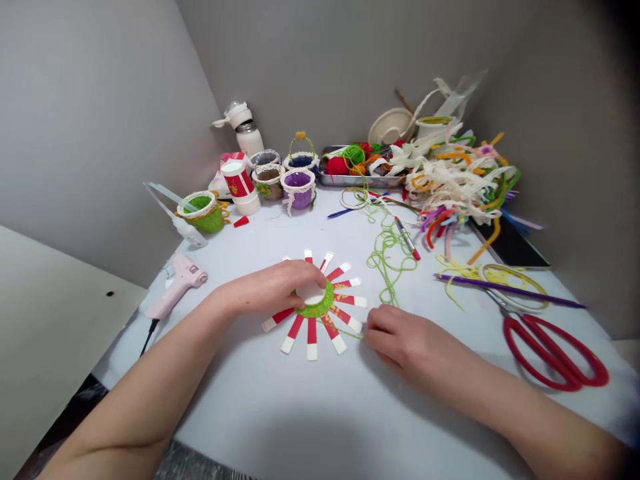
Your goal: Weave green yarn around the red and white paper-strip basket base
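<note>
A paper cup (312, 331), cut into red and white strips that fan out like sun rays, lies on the white table. Light green yarn (320, 308) is wound round its middle, close to the round base. My left hand (287, 283) grips the cup at its centre, fingers over the far side and thumb at the near left. To the right, my right hand (405, 340) is closed on the strand of green yarn that runs from the cup. A loose tangle of the same yarn (390, 257) lies beyond my right hand.
Red-handled scissors (545, 347) and a purple pencil (505, 290) lie right. A pink glue gun (177, 283) is left. Small yarn-covered baskets (299, 193), stacked paper cups (240, 187), a metal tray (360, 179) of yarn balls and a heap of trims (455, 173) stand behind.
</note>
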A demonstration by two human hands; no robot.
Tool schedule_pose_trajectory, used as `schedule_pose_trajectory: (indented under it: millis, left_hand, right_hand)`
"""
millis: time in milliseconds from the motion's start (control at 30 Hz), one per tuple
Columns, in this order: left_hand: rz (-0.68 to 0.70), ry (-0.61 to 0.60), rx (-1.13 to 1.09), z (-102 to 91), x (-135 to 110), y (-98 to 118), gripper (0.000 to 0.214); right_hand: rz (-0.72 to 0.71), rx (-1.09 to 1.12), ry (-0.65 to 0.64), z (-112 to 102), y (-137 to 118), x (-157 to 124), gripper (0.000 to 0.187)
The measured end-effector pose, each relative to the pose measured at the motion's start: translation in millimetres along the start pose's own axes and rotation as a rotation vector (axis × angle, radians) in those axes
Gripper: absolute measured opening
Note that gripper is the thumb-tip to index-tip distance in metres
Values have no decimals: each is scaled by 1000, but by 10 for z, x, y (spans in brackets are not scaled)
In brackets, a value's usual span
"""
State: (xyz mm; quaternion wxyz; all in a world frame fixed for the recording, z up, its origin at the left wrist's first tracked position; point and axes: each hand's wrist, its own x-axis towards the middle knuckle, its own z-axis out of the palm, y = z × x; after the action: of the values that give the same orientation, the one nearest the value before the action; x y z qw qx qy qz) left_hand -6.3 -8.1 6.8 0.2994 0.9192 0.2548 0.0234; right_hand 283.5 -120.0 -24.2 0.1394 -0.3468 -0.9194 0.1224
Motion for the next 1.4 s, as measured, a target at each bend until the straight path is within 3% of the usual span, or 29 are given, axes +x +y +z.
schedule_pose_trajectory:
  millis: [333,533,733,1000,1200,1400]
  left_hand:
    - [-34,-29,-18,-45,-21,48,51]
    - [31,-36,-23,43,27,84,48]
    - [141,-8,-76,128,74,170,28]
    - [55,65,-16,179,123,223,27]
    - [-35,93,23,167,112,190,38]
    - [25,82,32,88,64,101,38]
  right_hand:
    - [82,-77,7,20,78,-9,28]
    - [266,-5,158,94,231,124,21]
    - [415,131,259,205,319,231,17]
    - [425,161,224,192,334,223,16]
    - [379,174,265,172,342,212,17]
    - [321,172,265,111,330,170,19]
